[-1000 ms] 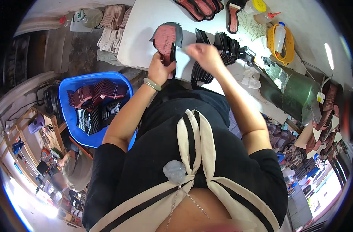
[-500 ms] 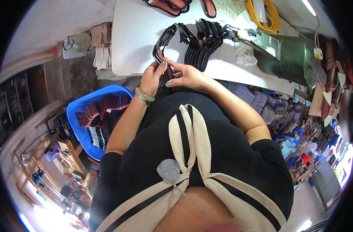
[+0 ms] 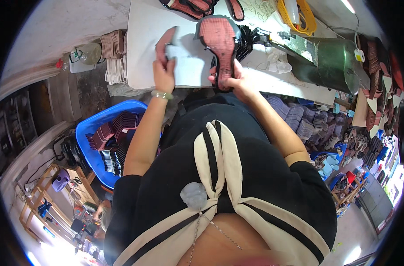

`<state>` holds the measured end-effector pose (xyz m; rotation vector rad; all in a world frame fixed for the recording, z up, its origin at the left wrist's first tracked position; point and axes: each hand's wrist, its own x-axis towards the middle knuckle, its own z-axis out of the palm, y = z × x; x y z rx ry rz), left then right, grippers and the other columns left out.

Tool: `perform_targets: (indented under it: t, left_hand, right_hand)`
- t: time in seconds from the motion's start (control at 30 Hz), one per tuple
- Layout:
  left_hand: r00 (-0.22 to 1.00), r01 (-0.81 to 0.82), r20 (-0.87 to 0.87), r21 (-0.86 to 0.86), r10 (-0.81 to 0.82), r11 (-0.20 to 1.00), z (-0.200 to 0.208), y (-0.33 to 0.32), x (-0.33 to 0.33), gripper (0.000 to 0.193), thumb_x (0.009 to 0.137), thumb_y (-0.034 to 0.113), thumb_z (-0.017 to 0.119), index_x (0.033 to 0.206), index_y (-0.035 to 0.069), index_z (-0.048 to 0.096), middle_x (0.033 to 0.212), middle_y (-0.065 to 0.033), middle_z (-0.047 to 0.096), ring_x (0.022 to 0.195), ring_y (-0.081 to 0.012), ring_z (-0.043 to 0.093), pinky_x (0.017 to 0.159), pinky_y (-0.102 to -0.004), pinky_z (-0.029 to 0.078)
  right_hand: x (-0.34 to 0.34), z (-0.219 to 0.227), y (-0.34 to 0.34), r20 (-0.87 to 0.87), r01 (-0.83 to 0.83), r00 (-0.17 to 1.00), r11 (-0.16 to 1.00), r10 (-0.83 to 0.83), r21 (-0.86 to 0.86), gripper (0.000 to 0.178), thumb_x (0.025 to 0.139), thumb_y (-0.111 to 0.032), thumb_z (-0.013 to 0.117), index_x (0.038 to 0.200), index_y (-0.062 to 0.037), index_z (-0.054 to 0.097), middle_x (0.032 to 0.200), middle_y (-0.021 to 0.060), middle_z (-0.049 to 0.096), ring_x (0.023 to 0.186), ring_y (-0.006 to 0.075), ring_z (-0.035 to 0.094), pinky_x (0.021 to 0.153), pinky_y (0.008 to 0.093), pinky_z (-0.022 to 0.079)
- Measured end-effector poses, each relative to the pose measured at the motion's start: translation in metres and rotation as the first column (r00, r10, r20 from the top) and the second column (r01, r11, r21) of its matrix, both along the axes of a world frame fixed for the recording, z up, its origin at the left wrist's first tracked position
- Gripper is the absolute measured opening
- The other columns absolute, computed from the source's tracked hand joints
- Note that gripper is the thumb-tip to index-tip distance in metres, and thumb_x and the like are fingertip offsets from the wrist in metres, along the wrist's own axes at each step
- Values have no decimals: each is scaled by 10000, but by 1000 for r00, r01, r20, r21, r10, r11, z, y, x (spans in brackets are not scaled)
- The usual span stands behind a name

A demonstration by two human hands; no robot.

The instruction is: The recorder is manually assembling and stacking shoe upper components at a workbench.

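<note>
My right hand (image 3: 242, 84) grips the narrow end of a shoe insole (image 3: 219, 37), its pink textured underside facing up and black edging round it. More black insoles (image 3: 245, 44) stand in a row behind and beside it, partly hidden. Over the white table's left part, my left hand (image 3: 165, 75) is closed on another insole (image 3: 167, 40), pink and dark, smeared by motion and tilted upward. The two hands are apart, a little in from the table's near edge.
Several pink-and-black insoles (image 3: 197, 9) lie at the far edge of the table (image 3: 142, 53). A yellow basket (image 3: 312, 26) and a green machine (image 3: 337, 64) stand at the right. Below left is a blue tub (image 3: 89, 148) of bundled insoles; stacked pieces (image 3: 116, 66) sit beyond the table's left side.
My hands were together on one insole and have parted. The left has moved left with an insole; the right now holds one pink side up, covering much of the black row.
</note>
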<state>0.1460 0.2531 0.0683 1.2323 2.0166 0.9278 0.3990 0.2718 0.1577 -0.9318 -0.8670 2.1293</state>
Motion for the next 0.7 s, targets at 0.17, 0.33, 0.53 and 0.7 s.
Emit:
perform_targets:
  t: [0.17, 0.33, 0.53, 0.7]
  left_hand:
    - [982, 181, -98, 249, -161, 952, 20, 31, 34, 575, 899, 351, 519, 1254, -86, 399, 1254, -251, 433, 1198, -387, 395, 1006, -449, 318]
    - [-218, 12, 895, 401, -389, 916, 142, 54, 77, 482, 979, 409, 322, 1257, 47, 480, 1252, -148, 513, 1185, -286, 480, 1012, -413, 372]
    - [709, 114, 603, 413, -366, 903, 165, 40, 81, 394, 986, 354, 354, 1081, 34, 564, 1010, -103, 618, 921, -191, 601, 826, -309, 469]
    - [938, 165, 247, 293, -242, 942, 196, 27, 80, 306, 961, 238, 460, 794, 10, 576, 670, -25, 581, 562, -148, 467, 506, -312, 400]
  right_hand:
    - [-3, 31, 8, -119, 186, 978, 969, -168, 161, 269, 887, -162, 539, 1085, -16, 430, 872, 128, 589, 712, 205, 592, 688, 342, 500]
    - [-17, 58, -5, -225, 232, 957, 948, -183, 216, 232, 889, -116, 519, 1078, -10, 439, 872, 148, 587, 722, 212, 589, 687, 334, 494]
    - [-10, 54, -15, 79, 78, 988, 863, -135, 498, 287, 893, -51, 503, 1159, -20, 399, 886, 133, 577, 743, 204, 580, 692, 333, 492]
    - [-3, 59, -15, 126, 68, 982, 891, -138, 449, 234, 879, -31, 557, 1107, -17, 505, 847, 43, 632, 734, 97, 599, 665, 225, 468]
